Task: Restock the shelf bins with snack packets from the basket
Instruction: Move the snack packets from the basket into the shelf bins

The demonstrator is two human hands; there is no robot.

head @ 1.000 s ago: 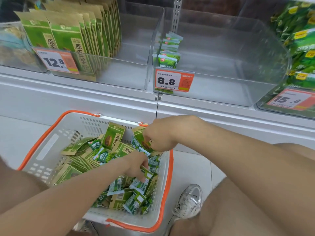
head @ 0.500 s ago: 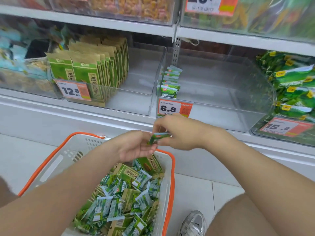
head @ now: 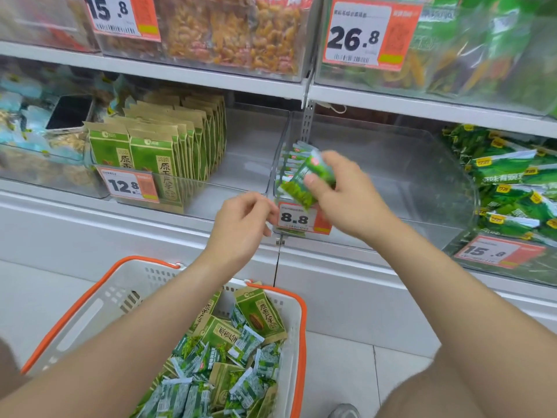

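1. Grips one small green packet (head: 304, 182) in the right hand (head: 340, 200), thumb on the front, fingers curled round the back.
2. Holds that packet up at the front left corner of the clear bin (head: 422, 182), just above the 8.8 tag (head: 297, 218) and well above the basket (head: 96, 315).
3. Shows the left hand (head: 241, 224) loosely curled with nothing in it, just left of that tag and lower than the right hand.
4. Tilts the packet, long side running from low left to high right.
5. Looks like the putting-in step. Needs a push forward and a bit left, toward the row (head: 291, 158) of same packets standing along the bin's left wall, just behind the packet. Suits the right hand, the nearer one.
6. Leaves many more small packets down in the basket, mixed with taller green bags (head: 262, 315).
7. Reads 8.8 on the near tag, 12.8 on the 12.8 tag (head: 126, 187) under the tall bags on the shelf, 15.8 on the 15.8 tag (head: 494, 251) at the right, 26.8 on the 26.8 tag (head: 361, 34) above. Shows Chinese writing on the bags; cannot read the small print.
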